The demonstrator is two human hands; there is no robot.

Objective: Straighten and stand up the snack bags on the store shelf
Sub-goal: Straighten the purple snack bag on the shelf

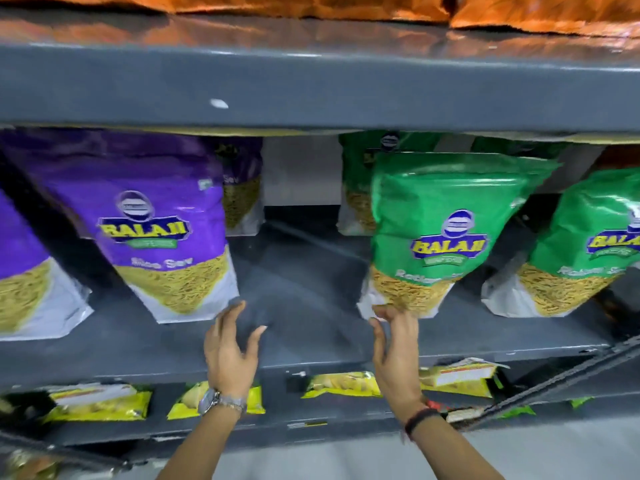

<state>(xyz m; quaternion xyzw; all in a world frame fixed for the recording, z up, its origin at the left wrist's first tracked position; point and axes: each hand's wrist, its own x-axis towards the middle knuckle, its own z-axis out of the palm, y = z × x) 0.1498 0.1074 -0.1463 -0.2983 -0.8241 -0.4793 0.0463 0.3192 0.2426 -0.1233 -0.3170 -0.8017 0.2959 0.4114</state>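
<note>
A purple Balaji snack bag stands on the grey shelf, leaning left. My left hand, wearing a wristwatch, is open just below its lower right corner, fingertips near it. A green Balaji bag stands to the right of the gap, tilted. My right hand touches its bottom left corner with spread fingers. Another purple bag leans at the far left, and a second green bag leans at the far right.
More bags stand behind: a purple one and a green one. Yellow packets lie on the shelf below. Orange bags sit on the shelf above, whose grey front edge overhangs.
</note>
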